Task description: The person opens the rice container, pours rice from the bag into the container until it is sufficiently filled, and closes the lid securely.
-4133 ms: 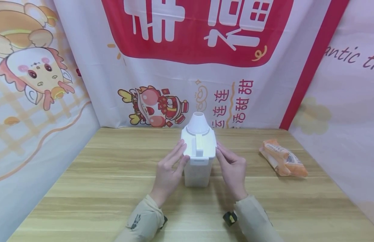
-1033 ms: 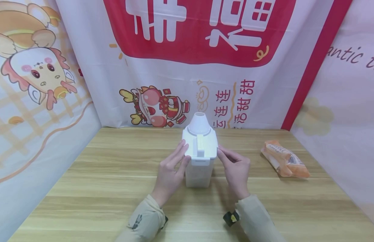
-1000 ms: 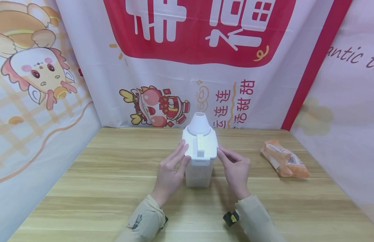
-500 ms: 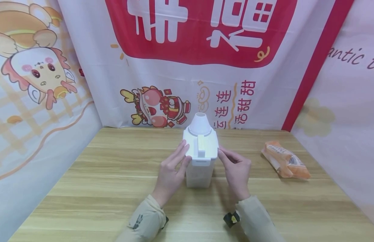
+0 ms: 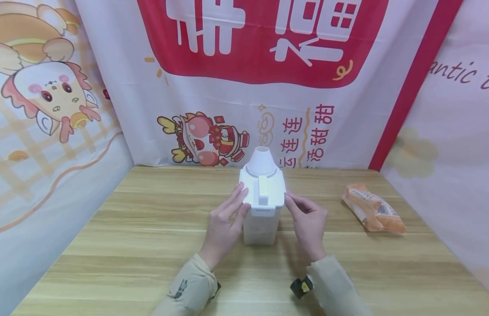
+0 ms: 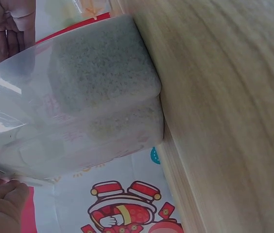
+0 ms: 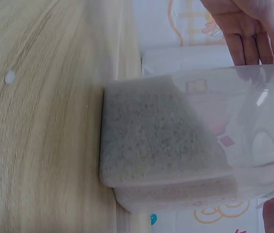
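Observation:
A clear plastic grain storage container (image 5: 260,228) with a white lid (image 5: 268,186) stands upright on the table. A white cone-shaped cap (image 5: 262,161) rises from the lid's back part, and a raised bar runs in front of it. Pale, rice-like grains (image 6: 108,68) fill its lower part, seen through the wall in both wrist views. My left hand (image 5: 224,224) grips the lid's left edge, thumb at the front corner. On the opposite side my right hand (image 5: 309,221) pinches the lid's right edge with thumb and bent fingers. Their undersides are hidden from the head view.
An orange and white plastic packet (image 5: 372,208) lies on the wooden table (image 5: 149,245) at the right. Printed cloth (image 5: 213,96) hangs behind the table and along both sides. A small white speck (image 7: 10,76) lies on the wood in the right wrist view.
Both hands keep their hold on the lid, and the container stays in place. Only the head view has shifted slightly since the oldest frame.

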`<state>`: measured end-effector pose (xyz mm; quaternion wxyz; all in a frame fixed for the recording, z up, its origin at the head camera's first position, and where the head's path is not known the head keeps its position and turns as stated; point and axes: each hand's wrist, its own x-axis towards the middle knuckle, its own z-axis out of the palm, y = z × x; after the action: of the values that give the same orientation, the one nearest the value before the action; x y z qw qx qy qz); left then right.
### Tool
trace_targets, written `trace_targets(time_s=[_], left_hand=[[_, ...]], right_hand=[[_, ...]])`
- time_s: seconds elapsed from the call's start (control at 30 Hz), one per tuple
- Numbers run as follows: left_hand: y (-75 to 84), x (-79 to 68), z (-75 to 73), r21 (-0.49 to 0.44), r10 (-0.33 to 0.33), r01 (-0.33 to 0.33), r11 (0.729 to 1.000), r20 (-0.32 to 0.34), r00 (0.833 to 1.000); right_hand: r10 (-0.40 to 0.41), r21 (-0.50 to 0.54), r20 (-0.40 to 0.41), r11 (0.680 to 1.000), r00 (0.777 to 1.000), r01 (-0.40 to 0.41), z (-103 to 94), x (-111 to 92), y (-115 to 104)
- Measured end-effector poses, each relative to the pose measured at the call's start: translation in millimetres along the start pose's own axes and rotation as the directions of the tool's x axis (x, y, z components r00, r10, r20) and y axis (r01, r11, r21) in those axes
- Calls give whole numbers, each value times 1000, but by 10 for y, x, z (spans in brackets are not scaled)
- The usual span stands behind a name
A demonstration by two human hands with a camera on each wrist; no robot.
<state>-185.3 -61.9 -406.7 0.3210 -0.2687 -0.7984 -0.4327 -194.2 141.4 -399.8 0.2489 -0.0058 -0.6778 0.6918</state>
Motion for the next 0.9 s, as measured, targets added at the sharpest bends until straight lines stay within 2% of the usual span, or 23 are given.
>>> trace_targets(time_s=[0.23,0.63,0.9], left_hand=[[-19,-8,15,0,11,-11,1000,-16,1000],[-12,2,22,-7,12,-12,1000,-13,1000],[-22,-5,30,-9,19,-20,1000,-21,1000]], right_hand=[[16,77,-10,997,1000,-15,25,-27,-14],[82,26,-36,996,996,-82,47,-30,-32],[113,51,-52,993,992,-111,81,-48,-54]])
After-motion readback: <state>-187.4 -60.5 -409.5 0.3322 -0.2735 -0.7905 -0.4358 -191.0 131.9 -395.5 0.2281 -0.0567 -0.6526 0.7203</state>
